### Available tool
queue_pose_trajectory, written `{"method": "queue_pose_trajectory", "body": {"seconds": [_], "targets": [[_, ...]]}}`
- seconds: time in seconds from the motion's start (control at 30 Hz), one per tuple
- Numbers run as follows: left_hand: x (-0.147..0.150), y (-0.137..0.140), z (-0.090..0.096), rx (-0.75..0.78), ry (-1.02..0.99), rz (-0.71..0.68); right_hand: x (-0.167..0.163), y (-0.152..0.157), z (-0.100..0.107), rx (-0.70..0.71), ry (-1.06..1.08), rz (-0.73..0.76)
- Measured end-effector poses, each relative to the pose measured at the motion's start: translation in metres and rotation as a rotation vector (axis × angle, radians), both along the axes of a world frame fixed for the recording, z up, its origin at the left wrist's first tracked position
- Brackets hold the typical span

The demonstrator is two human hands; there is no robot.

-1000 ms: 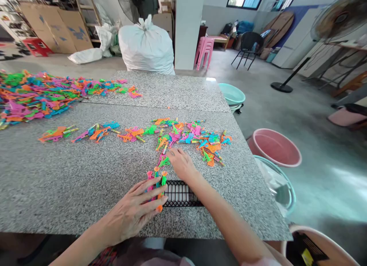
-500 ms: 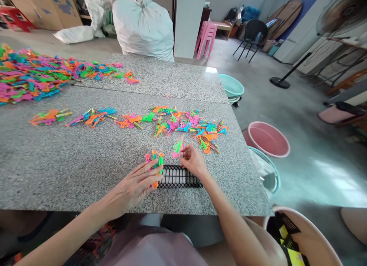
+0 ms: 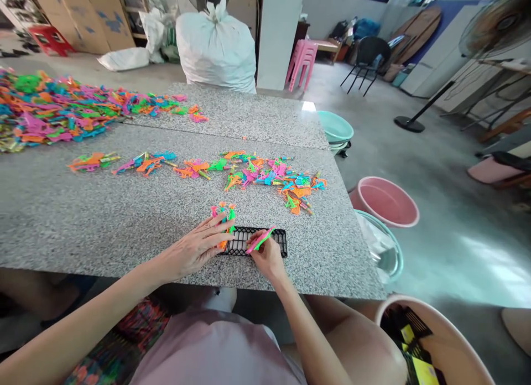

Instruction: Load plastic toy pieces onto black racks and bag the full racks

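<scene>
A small black plastic lattice basket (image 3: 239,244) lies on the speckled stone table near its front edge. My left hand (image 3: 201,246) lies over its left end, fingers stretched across several bright plastic toy guns (image 3: 224,211) standing there side by side. Pink, blue, green and orange tops poke out past the fingers; the thumb is hidden. Above the basket's right half, my right hand (image 3: 267,259) pinches a pink and green toy gun (image 3: 261,240), tilted up to the right. Behind the basket lies a loose spread of similar toy guns (image 3: 269,177).
A large heap of coloured toy pieces (image 3: 53,111) covers the table's far left. Small clusters (image 3: 93,161) lie in a row toward it. Beside the right edge stand a pink basin (image 3: 388,202) and a tub (image 3: 448,329) with black baskets. A white sack (image 3: 215,47) stands behind.
My right hand has picked up the pink and green toy gun from the table and brought it left and nearer, over the basket. My left hand stays on the standing toy guns.
</scene>
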State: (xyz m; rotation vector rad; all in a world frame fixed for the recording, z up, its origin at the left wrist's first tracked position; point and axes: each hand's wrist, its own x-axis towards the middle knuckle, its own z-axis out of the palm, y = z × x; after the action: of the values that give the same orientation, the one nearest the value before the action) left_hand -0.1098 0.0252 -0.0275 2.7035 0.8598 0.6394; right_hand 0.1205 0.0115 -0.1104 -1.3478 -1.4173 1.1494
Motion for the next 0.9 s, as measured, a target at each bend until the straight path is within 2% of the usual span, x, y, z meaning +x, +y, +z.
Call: {"method": "queue_pose_trajectory", "body": {"seconds": [0.2, 0.37, 0.47, 0.6, 0.67, 0.9], "targets": [[0.003, -0.002, -0.005, 0.026, 0.007, 0.028, -0.003, -0.007, 0.008, -0.089, 0.001, -0.093], [0.015, -0.009, -0.014, 0.032, -0.047, 0.100, -0.017, -0.010, 0.004, -0.180, -0.049, -0.019], [0.019, -0.012, -0.012, 0.015, -0.027, 0.113, -0.027, -0.008, 0.004, -0.103, -0.164, 0.022], [0.020, -0.014, -0.006, -0.044, 0.001, 0.119, -0.033, -0.007, 0.011, 0.011, -0.537, 0.077], [0.019, -0.014, -0.004, -0.072, 0.005, 0.125, -0.034, -0.006, 0.016, 0.022, -0.636, 0.106], [0.017, -0.014, -0.014, -0.039, -0.069, 0.122, -0.033, -0.004, 0.021, -0.052, -0.621, 0.123]]}}
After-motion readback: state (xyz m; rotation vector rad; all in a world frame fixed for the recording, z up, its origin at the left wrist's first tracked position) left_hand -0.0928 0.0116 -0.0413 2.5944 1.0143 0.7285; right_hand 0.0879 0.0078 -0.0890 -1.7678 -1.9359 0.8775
